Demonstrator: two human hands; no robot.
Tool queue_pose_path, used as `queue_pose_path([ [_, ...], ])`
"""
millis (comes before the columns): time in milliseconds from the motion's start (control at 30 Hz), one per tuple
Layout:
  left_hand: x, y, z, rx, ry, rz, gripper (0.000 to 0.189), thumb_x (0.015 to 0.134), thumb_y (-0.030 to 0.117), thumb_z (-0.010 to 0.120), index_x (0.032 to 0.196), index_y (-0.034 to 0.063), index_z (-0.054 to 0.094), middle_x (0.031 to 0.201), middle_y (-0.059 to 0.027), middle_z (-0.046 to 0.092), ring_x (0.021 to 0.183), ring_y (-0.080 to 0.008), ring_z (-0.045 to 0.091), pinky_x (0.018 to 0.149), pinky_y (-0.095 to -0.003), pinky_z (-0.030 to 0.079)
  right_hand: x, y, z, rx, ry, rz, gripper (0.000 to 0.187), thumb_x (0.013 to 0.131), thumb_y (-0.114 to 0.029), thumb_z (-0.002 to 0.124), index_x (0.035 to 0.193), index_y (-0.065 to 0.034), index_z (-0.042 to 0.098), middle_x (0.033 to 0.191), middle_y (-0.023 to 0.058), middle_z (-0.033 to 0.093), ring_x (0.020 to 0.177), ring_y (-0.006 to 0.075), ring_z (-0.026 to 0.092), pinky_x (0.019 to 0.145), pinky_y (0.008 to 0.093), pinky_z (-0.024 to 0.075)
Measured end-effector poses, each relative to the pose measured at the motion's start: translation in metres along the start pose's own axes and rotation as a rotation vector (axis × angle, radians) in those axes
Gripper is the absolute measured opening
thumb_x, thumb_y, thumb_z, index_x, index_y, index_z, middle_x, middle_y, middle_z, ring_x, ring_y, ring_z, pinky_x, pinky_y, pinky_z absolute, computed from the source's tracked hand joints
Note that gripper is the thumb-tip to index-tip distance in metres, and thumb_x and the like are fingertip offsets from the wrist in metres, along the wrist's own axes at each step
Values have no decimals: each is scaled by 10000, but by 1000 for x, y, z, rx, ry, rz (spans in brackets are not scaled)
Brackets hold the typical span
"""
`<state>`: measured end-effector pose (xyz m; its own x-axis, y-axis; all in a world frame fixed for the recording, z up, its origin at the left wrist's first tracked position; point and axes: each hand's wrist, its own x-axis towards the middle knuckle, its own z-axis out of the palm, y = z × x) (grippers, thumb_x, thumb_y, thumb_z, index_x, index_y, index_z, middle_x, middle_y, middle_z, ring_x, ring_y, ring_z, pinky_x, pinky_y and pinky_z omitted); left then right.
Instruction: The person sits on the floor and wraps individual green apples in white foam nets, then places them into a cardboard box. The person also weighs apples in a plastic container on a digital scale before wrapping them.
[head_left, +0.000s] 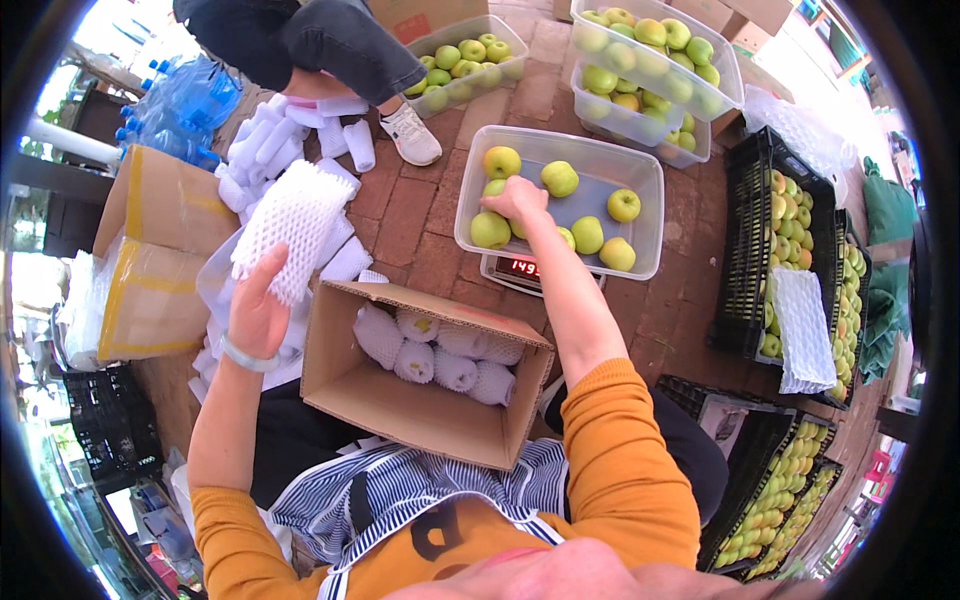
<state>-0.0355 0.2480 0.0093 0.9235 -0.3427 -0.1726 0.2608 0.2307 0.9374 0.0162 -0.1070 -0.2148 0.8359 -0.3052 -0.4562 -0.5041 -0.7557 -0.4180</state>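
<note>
My left hand holds a white foam net sleeve upright, left of the open cardboard box. My right hand reaches into a clear plastic tub and grips a green apple at its left side; the fingertips are partly hidden. Several other yellow-green apples lie loose in the tub. The tub sits on a digital scale with a lit red display, which my forearm partly covers. Close before me, the cardboard box contains two rows of foam-wrapped fruit along its far side.
A pile of foam sleeves lies at the left, by a taped carton. Another person's shoe is beyond it. Stacked apple tubs stand at the back right. Black crates of apples line the right side.
</note>
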Motion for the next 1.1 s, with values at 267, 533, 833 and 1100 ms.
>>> queue_pose_path([
  [267, -5, 0, 29, 76, -123, -21, 442, 998, 97, 585, 1420, 17, 485, 1379, -108, 582, 1255, -210, 572, 1090, -363, 440, -152, -101, -105, 634, 191, -962, 702, 731, -354, 809, 1295, -7, 574, 1195, 186, 656, 1118, 347, 628, 1032, 421, 468],
  [533, -46, 32, 34, -237, -389, -14, 618, 912, 151, 699, 1457, 31, 433, 1392, -93, 563, 1226, -220, 592, 1046, -390, 484, -239, -142, -113, 941, 110, -1343, 497, 893, -245, 667, 1331, -29, 574, 1288, 103, 621, 1208, 238, 559, 1122, 412, 368],
  [833, -71, 29, 3, -286, -635, -125, 1062, 606, 285, 906, 1493, 18, 386, 1441, -125, 522, 1320, -264, 524, 1137, -389, 380, -254, -152, -31, 1492, -796, -707, 390, 1002, -151, 547, 1362, -5, 510, 1297, 124, 604, 1173, 182, 595, 1024, 344, 494],
  [1100, -69, 40, 18, -89, -690, 120, 793, 726, 156, 868, 1409, 6, 495, 1335, -87, 609, 1197, -170, 589, 1056, -343, 451, -269, -159, -74, 1705, -527, -717, 321, 954, -57, 554, 1272, -19, 565, 1170, 109, 657, 1052, 201, 655, 932, 340, 553],
])
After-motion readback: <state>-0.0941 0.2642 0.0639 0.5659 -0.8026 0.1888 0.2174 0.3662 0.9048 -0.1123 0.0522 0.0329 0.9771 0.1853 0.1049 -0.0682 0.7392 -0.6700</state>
